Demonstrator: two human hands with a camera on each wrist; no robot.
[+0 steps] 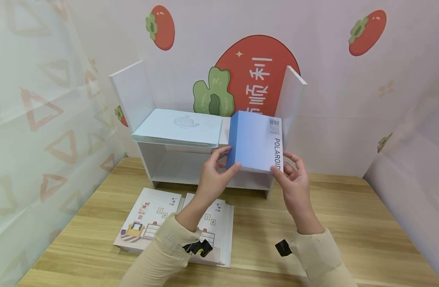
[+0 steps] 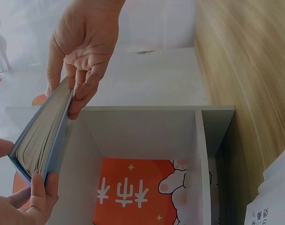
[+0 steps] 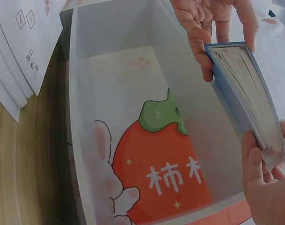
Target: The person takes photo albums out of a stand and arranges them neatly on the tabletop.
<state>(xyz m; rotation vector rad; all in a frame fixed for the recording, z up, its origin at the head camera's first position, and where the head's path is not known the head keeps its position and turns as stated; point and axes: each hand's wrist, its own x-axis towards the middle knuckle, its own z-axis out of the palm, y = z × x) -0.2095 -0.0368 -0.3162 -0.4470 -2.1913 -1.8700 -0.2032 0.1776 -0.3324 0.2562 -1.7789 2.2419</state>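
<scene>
A blue photo album (image 1: 256, 139), its white strip lettered POLAROID, is held between both hands over the right part of a small white shelf unit (image 1: 284, 184). My left hand (image 1: 213, 175) grips its left lower corner, thumb on the cover. The right hand (image 1: 296, 183) pinches the right lower corner, thumb likewise on top. In the right wrist view, the album's page edges (image 3: 247, 89) show between the covers. To the left, a pale blue album (image 1: 183, 126) with a whale drawing lies flat on the upper board.
White books (image 1: 147, 219) with a room drawing lie side by side on the wooden table (image 1: 341, 227), in front of the shelf unit. Upright side panels (image 1: 131, 93) rise at both ends of it. Behind hangs a cloth (image 1: 323, 91) printed with persimmons.
</scene>
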